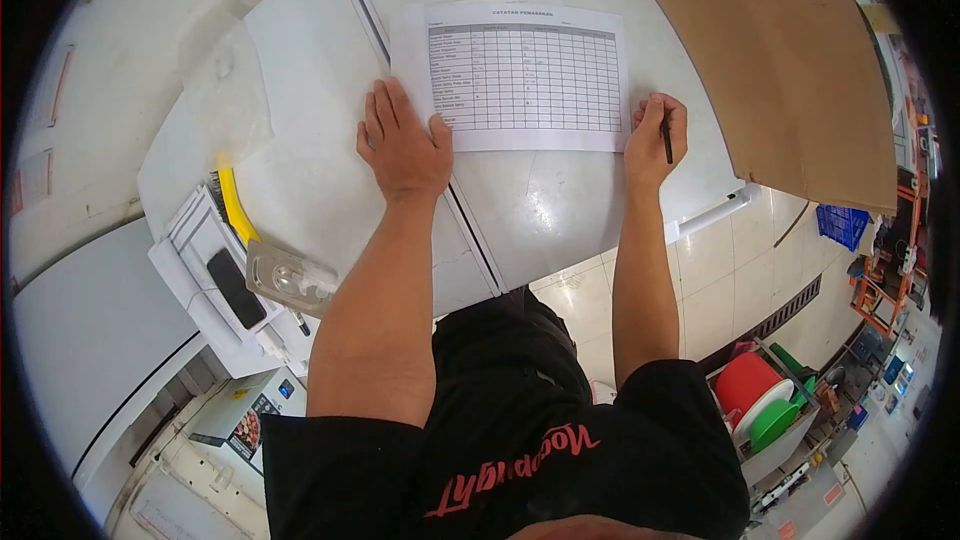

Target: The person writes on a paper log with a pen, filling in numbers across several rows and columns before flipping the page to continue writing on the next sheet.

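Note:
A printed form (580, 140) with a ruled table and some handwritten marks lies on the white table (520, 210), on top of other white paper. My left hand (405, 145) rests flat at the form's lower left corner, fingers stretched out and the thumb by the paper's edge. At the lower right corner, my right hand (655, 140) is closed around a dark pen (667, 140), which points down toward my body.
A brown cardboard sheet (790, 60) covers the right side. To the left are a clear plastic bag (228, 90), a yellow-handled brush (236, 205), a clear plastic container (285, 275), a phone (236, 287) and white papers. A dish rack with colourful plates (770, 425) stands lower right.

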A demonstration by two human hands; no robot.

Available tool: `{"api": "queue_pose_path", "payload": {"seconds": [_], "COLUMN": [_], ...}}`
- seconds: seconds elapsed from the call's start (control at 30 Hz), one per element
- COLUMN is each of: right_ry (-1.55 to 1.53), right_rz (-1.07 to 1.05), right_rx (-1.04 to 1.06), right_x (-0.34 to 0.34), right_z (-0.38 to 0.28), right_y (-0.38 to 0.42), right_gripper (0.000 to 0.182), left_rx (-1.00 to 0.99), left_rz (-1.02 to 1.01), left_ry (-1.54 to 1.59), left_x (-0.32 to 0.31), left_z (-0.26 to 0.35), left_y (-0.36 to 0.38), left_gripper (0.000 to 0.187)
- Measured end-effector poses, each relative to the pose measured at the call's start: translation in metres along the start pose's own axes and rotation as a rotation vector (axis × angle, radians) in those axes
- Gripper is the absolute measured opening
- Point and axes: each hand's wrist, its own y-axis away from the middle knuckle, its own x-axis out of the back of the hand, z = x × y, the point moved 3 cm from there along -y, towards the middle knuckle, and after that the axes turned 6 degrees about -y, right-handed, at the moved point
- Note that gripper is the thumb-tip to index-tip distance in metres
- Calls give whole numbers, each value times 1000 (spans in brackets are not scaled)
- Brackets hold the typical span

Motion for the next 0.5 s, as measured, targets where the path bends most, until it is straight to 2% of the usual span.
{"api": "queue_pose_path", "payload": {"seconds": [0.5], "right_ry": [-12], "right_rz": [6], "right_rx": [29], "right_x": [-1], "right_z": [1], "right_y": [0], "right_gripper": [20], "left_rx": [-7], "left_rz": [18], "left_ry": [3], "left_x": [-1], "left_z": [-1], "left_y": [0], "left_gripper": [79]}}
